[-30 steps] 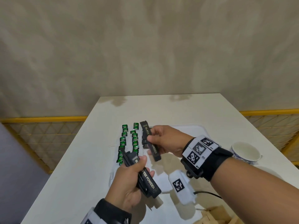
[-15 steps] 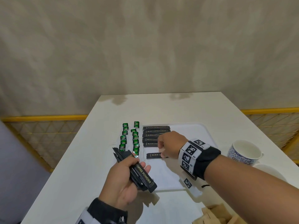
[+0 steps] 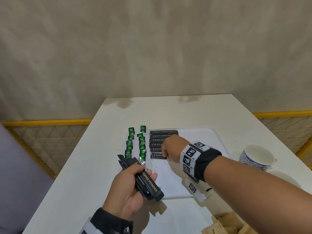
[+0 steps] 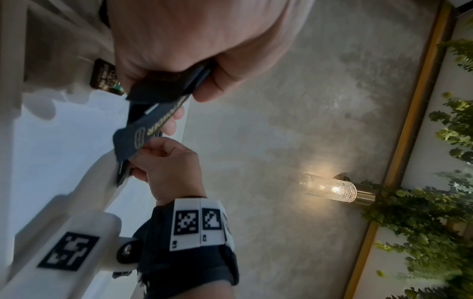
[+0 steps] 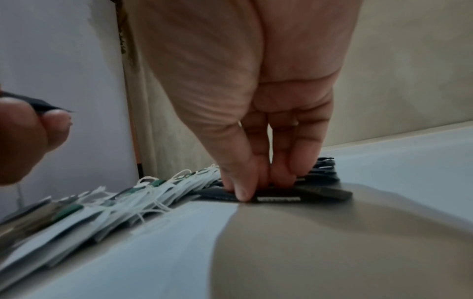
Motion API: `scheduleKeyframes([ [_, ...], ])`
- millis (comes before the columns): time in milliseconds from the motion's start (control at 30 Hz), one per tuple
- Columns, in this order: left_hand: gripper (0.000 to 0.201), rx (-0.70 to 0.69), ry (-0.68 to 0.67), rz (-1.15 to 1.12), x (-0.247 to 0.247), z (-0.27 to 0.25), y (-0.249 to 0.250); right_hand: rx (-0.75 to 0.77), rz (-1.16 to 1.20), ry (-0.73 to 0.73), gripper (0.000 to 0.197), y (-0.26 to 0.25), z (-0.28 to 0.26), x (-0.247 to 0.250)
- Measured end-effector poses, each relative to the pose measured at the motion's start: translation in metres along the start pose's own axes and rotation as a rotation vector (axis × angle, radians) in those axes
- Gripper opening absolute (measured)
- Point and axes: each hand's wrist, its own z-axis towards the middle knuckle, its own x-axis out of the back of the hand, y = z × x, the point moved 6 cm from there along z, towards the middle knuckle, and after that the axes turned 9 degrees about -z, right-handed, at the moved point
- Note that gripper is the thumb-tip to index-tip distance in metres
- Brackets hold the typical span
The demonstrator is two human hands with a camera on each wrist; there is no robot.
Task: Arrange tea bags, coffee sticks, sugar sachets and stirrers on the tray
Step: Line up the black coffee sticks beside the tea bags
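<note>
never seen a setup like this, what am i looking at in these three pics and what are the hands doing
No machine here: a person wears three cameras. The head view looks down at a white table; each wrist view looks along one hand.

On the table lies a white tray. Green tea bags sit in two columns beside a row of black coffee sticks. A blue-patterned cup stands to the right.

The left hand grips a bundle of coffee sticks. The right hand sets one coffee stick at the near end of the row, its fingers pinching it against the tray. The checkered squares on the black wrist bands are printed markers.
</note>
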Motion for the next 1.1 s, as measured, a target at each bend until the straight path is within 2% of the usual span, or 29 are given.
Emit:
scheduleKeyframes([
  [200,0.02,-0.004,-0.002,-0.013,0.0,0.002,-0.001,0.018,-0.052,0.012,0.031,0.001,0.005,0.001],
  [467,0.007,0.019,-0.033,-0.013,0.0,0.005,-0.003,0.035,-0.055,0.005,0.031,0.001,0.005,0.003],
  [533,0.01,0.037,-0.059,-0.005,-0.001,0.006,-0.004,0.038,-0.022,0.07,0.03,0.001,-0.001,0.005],
  [633,0.014,0.067,-0.072,0.03,0.0,0.009,-0.006,0.023,0.163,0.239,0.019,0.005,-0.014,0.014],
  [667,0.014,0.064,-0.074,0.032,0.0,0.011,-0.006,0.029,0.258,0.248,0.015,0.006,-0.019,0.015],
  [700,0.017,0.054,-0.072,0.026,0.001,0.014,-0.006,0.045,0.395,0.214,0.014,0.006,-0.023,0.013],
  [767,0.026,0.029,-0.056,0.015,0.002,0.02,-0.007,0.104,0.785,0.026,0.016,-0.003,-0.033,0.007],
  [833,0.032,0.017,-0.052,-0.003,0.001,0.023,-0.009,0.172,1.001,-0.097,0.017,-0.012,-0.045,0.005],
  [900,0.037,-0.005,-0.045,-0.034,0.0,0.024,-0.01,0.2,0.958,-0.105,0.021,-0.017,-0.053,0.003],
  [1100,0.038,-0.05,-0.041,-0.105,0.0,0.022,-0.016,0.15,0.86,-0.023,0.02,-0.016,-0.059,-0.005],
])
